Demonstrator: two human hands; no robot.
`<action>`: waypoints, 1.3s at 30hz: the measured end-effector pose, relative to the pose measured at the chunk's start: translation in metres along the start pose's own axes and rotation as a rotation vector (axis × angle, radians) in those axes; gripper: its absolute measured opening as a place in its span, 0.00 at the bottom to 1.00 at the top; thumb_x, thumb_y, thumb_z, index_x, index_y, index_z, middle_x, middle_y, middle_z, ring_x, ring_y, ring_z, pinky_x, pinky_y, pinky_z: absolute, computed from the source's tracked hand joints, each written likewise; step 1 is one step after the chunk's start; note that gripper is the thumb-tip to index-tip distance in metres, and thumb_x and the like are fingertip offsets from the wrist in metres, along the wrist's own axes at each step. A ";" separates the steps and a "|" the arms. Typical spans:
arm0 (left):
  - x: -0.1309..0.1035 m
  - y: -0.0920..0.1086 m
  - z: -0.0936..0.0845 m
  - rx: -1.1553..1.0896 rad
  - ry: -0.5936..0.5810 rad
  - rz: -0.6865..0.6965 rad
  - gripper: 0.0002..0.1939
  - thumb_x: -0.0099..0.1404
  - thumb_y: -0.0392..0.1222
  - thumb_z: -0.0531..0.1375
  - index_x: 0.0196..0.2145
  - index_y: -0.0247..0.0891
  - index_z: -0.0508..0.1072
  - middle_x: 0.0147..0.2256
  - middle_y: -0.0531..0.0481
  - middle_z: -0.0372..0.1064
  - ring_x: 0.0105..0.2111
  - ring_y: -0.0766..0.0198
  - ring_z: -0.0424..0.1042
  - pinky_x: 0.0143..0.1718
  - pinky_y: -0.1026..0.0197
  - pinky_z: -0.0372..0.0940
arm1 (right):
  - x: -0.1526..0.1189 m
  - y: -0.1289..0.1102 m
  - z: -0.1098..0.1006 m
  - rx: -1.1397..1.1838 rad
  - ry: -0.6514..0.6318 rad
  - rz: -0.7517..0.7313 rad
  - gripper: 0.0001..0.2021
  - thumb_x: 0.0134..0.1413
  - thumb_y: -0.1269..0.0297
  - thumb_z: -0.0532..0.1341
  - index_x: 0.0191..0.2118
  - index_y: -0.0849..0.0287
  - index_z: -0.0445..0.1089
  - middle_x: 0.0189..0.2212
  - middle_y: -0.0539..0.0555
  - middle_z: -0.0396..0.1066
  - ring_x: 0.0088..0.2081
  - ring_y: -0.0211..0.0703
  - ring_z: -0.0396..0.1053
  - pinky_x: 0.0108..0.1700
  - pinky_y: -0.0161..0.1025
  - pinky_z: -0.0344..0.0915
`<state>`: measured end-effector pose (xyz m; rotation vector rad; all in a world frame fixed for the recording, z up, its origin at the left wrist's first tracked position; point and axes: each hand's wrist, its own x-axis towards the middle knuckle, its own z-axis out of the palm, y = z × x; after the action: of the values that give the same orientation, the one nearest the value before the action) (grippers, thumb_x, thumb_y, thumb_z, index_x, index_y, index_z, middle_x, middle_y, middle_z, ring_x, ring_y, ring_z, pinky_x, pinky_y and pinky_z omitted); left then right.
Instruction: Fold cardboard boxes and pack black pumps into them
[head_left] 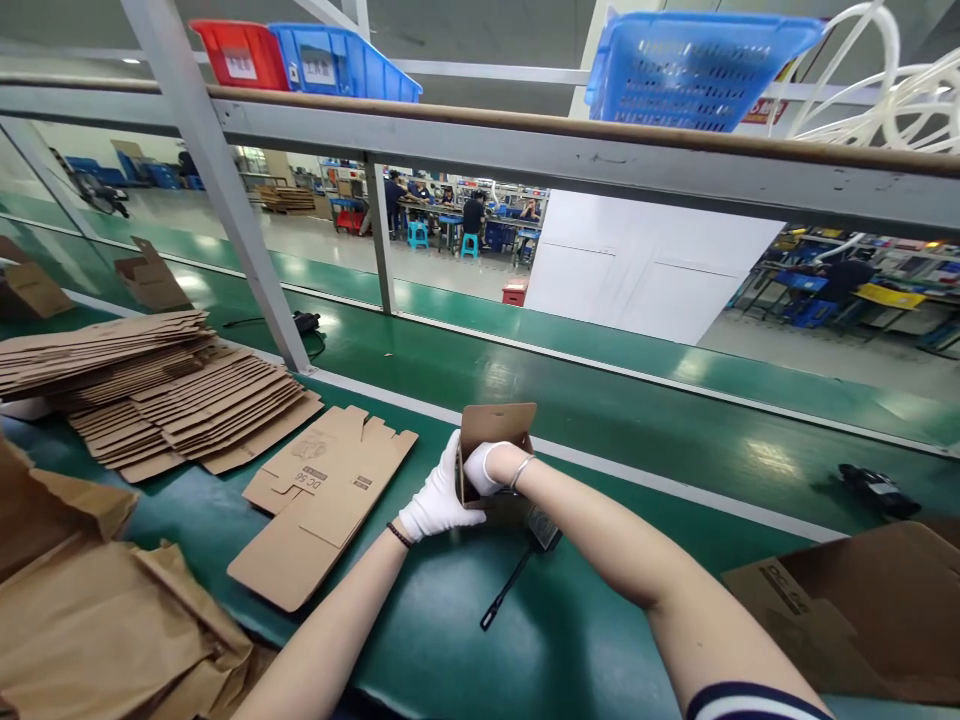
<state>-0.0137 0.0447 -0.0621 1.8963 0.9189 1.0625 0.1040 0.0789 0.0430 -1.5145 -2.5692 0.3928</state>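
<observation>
Ahead of me a small brown cardboard box (498,420) stands with its top flap up. My left hand (442,495), in a white glove, is closed around the box's left side. My right hand (487,468), also gloved, reaches into the box; its fingers are hidden inside. Beneath my right wrist a black device (544,528) with a short cable lies on the green table (420,640). Left of my hands are flat unfolded cartons (322,500) with printing on them.
Stacked flat cartons (187,390) and crumpled brown paper (112,630) lie at the left. An open carton (862,610) is at the right. A green conveyor (570,385) holds a black device (877,490). Blue basket (697,70) sits on the overhead shelf; people work far behind.
</observation>
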 end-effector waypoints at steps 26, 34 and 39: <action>0.046 0.128 0.018 1.168 -0.688 -0.127 0.09 0.53 0.37 0.64 0.34 0.35 0.79 0.35 0.35 0.77 0.38 0.45 0.77 0.40 0.49 0.68 | -0.193 0.093 -0.001 -0.381 0.957 -0.098 0.20 0.60 0.70 0.54 0.57 0.58 0.65 0.49 0.62 0.74 0.49 0.51 0.73 0.47 0.46 0.71; 0.045 0.137 0.017 1.177 -0.693 -0.071 0.14 0.56 0.41 0.62 0.42 0.37 0.78 0.37 0.38 0.77 0.40 0.47 0.76 0.42 0.50 0.68 | -0.148 0.082 0.000 -0.269 0.684 -0.463 0.25 0.59 0.75 0.52 0.62 0.61 0.58 0.51 0.63 0.73 0.50 0.47 0.73 0.47 0.43 0.74; 0.044 0.136 0.020 1.214 -0.666 -0.081 0.12 0.56 0.37 0.61 0.38 0.32 0.78 0.35 0.34 0.77 0.40 0.43 0.76 0.42 0.46 0.67 | -0.120 0.042 -0.039 -0.478 0.213 0.081 0.15 0.60 0.71 0.52 0.49 0.59 0.69 0.43 0.62 0.76 0.41 0.52 0.77 0.39 0.45 0.73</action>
<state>0.0511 0.0156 0.0641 2.8179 1.3189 -0.3873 0.2074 -0.0009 0.0699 -1.6913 -2.5464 -0.3882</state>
